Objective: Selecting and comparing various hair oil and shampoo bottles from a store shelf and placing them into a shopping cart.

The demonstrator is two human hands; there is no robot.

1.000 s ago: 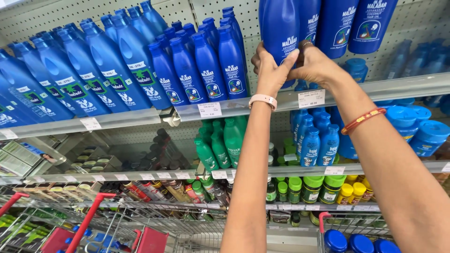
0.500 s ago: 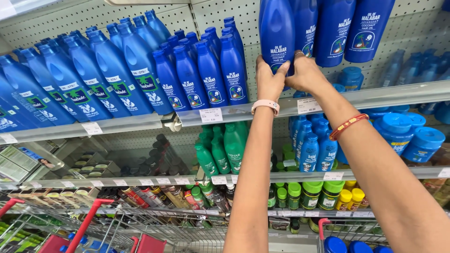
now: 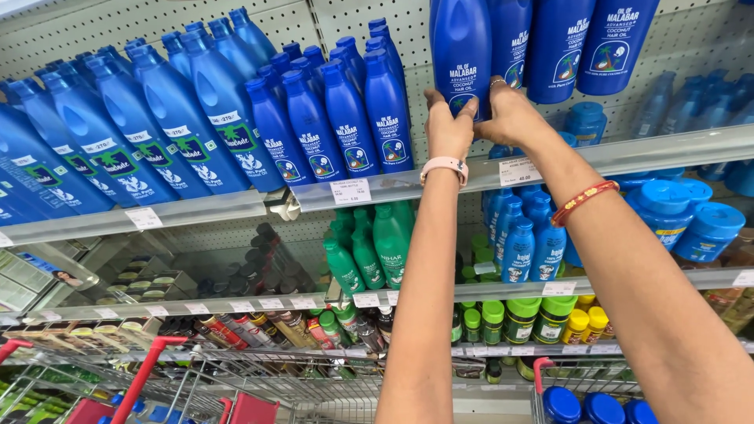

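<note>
a tall store shelving unit with a pegboard back (image 3: pixel 196 23) is seen, its top shelf (image 3: pixel 675 149) edged with a grey rail that carries small price tags. rows of slanted blue bottles (image 3: pixel 204 110) are packed along the left of that shelf. lower down, green bottles (image 3: pixel 377 243) and small blue bottles (image 3: pixel 522 243) are ranged on the middle shelf, and a red-handled wire trolley (image 3: pixel 157 377) is parked below.

a large dark blue bottle (image 3: pixel 462 47) is stood upright at the front of the top shelf, its long axis vertical and its cap out of view above the frame. its lower part is gripped from both sides. the left hand (image 3: pixel 448 129) is pressed against the bottle's left lower edge, with its fingers (image 3: pixel 434 100) curled onto the front. the right hand (image 3: pixel 514 118) is set against the right lower edge, its fingers closed around that side. the bottle thus lies directly between and just above the two hands, with both equally near. whether its base rests on the shelf cannot be told, as it is hidden by the hands. a pale pink wristband (image 3: pixel 444 165) is worn on the left wrist and a red-and-orange thread band (image 3: pixel 583 201) on the right.
</note>
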